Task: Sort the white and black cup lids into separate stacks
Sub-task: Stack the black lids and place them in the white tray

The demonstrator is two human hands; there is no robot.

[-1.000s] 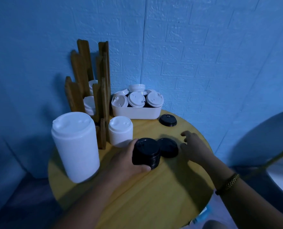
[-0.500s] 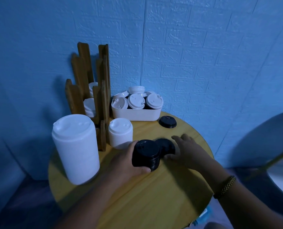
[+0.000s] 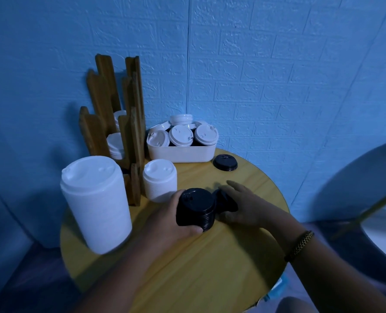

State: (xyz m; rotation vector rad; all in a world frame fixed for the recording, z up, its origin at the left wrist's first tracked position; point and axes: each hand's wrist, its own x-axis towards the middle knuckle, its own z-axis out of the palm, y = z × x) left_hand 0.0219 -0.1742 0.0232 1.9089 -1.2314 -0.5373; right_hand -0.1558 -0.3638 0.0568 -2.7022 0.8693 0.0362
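A stack of black lids (image 3: 196, 208) stands mid-table, and my left hand (image 3: 171, 219) grips it from the left with the thumb on its near side. Just right of the stack a single black lid (image 3: 225, 199) is tilted up off the wood, held by my right hand (image 3: 247, 205) with fingers over it and thumb under. Another black lid (image 3: 225, 162) lies flat near the far edge. A tall white lid stack (image 3: 96, 203) stands at the left, a shorter white stack (image 3: 160, 180) behind my left hand.
A white tub (image 3: 181, 152) holding white lids on dark ones sits at the back of the round wooden table (image 3: 210, 256). A wooden rack (image 3: 117, 123) with white lids stands back left. Blue walls close in behind; a round grey object (image 3: 368, 199) is at the right.
My right hand slid left from the bare wood onto the single black lid beside the stack and tipped it up. My left hand stayed on the black stack.
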